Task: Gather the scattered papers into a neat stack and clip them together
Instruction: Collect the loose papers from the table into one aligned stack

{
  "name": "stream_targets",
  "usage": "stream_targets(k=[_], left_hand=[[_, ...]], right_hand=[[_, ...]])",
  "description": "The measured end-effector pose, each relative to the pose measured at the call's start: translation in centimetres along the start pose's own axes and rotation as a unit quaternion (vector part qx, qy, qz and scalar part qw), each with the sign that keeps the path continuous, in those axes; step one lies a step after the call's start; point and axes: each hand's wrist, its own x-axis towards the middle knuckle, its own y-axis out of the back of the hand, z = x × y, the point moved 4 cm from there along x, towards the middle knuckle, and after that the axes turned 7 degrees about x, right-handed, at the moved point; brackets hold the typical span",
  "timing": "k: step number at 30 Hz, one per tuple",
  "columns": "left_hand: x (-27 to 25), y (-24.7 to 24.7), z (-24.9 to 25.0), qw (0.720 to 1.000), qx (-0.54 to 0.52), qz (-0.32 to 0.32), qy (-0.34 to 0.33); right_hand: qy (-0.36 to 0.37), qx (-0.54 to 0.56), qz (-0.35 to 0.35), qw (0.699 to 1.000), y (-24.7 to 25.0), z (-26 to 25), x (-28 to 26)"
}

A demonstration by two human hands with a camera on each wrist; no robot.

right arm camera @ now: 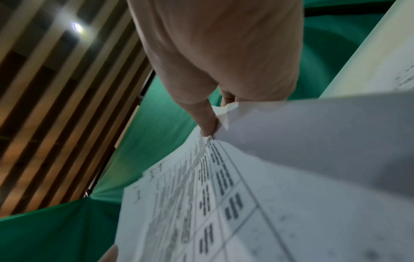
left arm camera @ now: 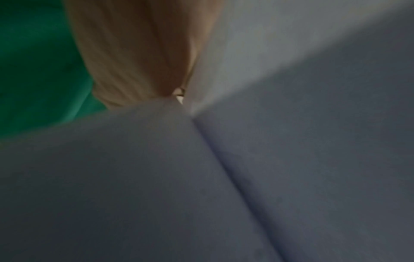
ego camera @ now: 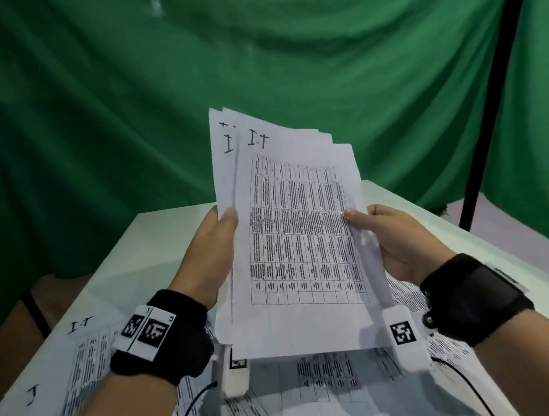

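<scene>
Holding the loose stack upright at frame centre, left hand and right hand grip opposite edges, likely to square its uneven sheets.

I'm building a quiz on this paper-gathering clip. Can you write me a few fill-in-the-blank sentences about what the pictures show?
1. The stack of papers is held up off the table by ____ hands.
2. The left hand grips the stack's ____ edge, with the thumb on the front.
3. The backdrop behind the table is ____ in colour.
4. More printed sheets still lie on the ____.

Missing words: both; left; green; table
</scene>
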Motion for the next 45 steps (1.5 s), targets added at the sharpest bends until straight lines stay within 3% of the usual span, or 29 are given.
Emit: stream_targets(k=[6,11,17,22,25,27,30,31,32,34,38,45], left_hand=[[-0.1,0.0,-0.6,0.996,0.085,-0.006,-0.035],[0.1,0.0,-1.3,0.996,0.082,0.006,-0.039],[-0.5,-0.3,-1.2,0.996,0.087,-0.010,-0.034],[-2.9,4.2,-1.3,0.987,0.143,-0.007,0.079],[-4.4,10.0,-2.6,0.929,0.343,-0.009,0.140],[-5.6,13.6,-3.1,0.846,0.502,-0.032,0.180],[-7.2,17.2,-5.1,0.690,0.657,-0.122,0.279],[-7.6,18.1,-6.2,0.655,0.673,-0.147,0.309],[-7.8,18.9,-7.3,0.640,0.676,-0.160,0.329],[-8.0,19.6,-8.3,0.645,0.666,-0.160,0.341],[-7.8,20.2,-8.3,0.704,0.592,-0.115,0.375],[-7.2,24.4,-10.4,0.726,0.511,-0.096,0.450]], right_hand=[[0.048,0.049,-0.031,0.997,-0.2,0.3,-0.8],[-0.007,0.034,-0.115,0.993,-0.1,1.5,-1.4],[0.006,0.021,-0.075,0.997,0.3,2.7,-1.2],[0.014,0.041,-0.082,0.996,0.4,2.7,-1.1],[0.027,0.039,-0.088,0.995,0.1,3.1,-1.0],[0.040,0.030,-0.081,0.995,-0.1,3.3,-1.0],[0.041,0.015,-0.073,0.996,-0.3,3.4,-1.3],[0.043,0.010,-0.075,0.996,-0.4,3.4,-1.3],[0.045,0.007,-0.079,0.996,-0.4,3.5,-1.4],[0.047,0.004,-0.080,0.996,-0.4,3.6,-1.3],[0.041,0.004,-0.066,0.997,0.0,3.9,-1.0],[0.031,0.007,-0.051,0.998,0.6,5.1,0.1]])
